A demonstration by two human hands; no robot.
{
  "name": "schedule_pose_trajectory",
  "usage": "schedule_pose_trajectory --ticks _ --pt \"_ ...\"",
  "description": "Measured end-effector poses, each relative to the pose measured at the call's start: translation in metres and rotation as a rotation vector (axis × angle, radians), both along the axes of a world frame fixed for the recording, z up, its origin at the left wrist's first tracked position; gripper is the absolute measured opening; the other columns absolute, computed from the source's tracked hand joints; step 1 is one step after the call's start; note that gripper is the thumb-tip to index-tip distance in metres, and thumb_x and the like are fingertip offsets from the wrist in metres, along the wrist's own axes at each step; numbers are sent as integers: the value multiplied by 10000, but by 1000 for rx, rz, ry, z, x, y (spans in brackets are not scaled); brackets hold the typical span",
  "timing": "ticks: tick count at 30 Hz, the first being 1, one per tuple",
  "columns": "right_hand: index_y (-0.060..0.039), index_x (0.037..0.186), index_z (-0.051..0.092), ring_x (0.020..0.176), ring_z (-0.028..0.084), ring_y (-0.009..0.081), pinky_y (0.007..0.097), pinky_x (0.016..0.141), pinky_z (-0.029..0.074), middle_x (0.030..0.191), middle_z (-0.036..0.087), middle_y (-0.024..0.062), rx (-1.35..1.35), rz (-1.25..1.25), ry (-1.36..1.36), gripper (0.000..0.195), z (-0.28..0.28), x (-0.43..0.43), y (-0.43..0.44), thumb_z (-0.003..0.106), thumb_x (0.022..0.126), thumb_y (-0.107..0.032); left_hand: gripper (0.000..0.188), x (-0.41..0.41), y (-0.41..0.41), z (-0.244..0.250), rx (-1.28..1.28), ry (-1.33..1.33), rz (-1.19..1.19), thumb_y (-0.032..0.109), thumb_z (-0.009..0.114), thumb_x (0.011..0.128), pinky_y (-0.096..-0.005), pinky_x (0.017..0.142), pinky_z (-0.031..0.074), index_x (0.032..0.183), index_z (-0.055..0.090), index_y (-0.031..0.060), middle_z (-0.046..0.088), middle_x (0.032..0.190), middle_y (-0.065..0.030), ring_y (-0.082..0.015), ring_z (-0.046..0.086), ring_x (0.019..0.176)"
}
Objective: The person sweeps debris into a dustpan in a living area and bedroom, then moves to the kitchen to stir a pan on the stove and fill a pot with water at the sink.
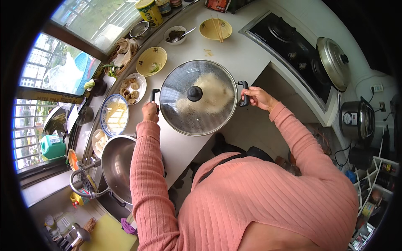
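Before me is a wide pan, covered by a glass lid point(176, 91) with a steel rim and a round black knob point(194, 93). Droplets and steam blur the pale food point(210, 97) seen through the glass. My left hand point(150, 111) grips the black side handle point(154, 94) on the left. On the other side, my right hand point(258, 98) holds the right side handle point(244, 93) with fingers and thumb. Part of the pan overhangs the front edge of the white countertop point(176, 150); whether it touches the counter I cannot tell.
A black gas stove point(292, 56) lies ahead right, with a steel lid point(333, 64) leaning beside it. Bowls and plates line the left: a yellow bowl point(151, 61), a plate of brown pieces point(133, 89), a blue-rimmed plate point(115, 115). A steel wok point(117, 169) sits by the faucet point(75, 182).
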State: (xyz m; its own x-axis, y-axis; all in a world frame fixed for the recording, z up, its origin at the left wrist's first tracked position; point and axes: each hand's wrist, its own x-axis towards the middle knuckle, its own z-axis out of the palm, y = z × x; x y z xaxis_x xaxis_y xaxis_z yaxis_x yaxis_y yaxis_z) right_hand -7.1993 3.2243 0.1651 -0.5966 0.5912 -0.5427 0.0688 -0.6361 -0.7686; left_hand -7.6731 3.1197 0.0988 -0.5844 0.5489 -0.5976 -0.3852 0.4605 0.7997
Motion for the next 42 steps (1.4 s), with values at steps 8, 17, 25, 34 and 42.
schedule_pose_trajectory --ticks 8,17,25,34,42 --pt "-65 969 602 520 452 17 162 446 346 839 631 1 -44 26 -36 200 -19 -7 2 569 969 -261 96 -7 -4 -50 6 193 70 123 573 921 -341 566 408 907 587 29 554 717 -59 -174 535 627" --pt "-75 997 607 556 476 42 173 478 370 824 616 -15 26 104 -219 219 -16 -14 -8 544 980 -284 626 26 -24 90 -2 221 9 229 642 860 -373 927 435 1325 410 -120 530 1272 -295 -330 539 1144" --pt "-31 1247 588 772 616 153 273 701 504 939 652 79 815 165 -266 394 92 -129 -85 654 911 -228 587 0 -277 256 425 1059 417 200 596 964 -363 1124 299 1426 349 -65 364 1482 -229 -263 384 1353" --pt "-9 1406 436 805 600 137 267 716 504 1026 613 109 674 230 -39 587 42 -354 -187 604 954 -342 198 -49 -452 95 414 252 721 270 607 970 -176 613 394 1057 593 93 585 855 44 -33 486 688" --pt "-31 1349 501 530 387 45 195 485 341 774 499 -6 484 112 -48 406 72 -369 -238 551 962 -145 156 -52 -492 106 550 167 746 190 561 988 -210 594 396 1019 558 37 530 755 26 -51 466 662"
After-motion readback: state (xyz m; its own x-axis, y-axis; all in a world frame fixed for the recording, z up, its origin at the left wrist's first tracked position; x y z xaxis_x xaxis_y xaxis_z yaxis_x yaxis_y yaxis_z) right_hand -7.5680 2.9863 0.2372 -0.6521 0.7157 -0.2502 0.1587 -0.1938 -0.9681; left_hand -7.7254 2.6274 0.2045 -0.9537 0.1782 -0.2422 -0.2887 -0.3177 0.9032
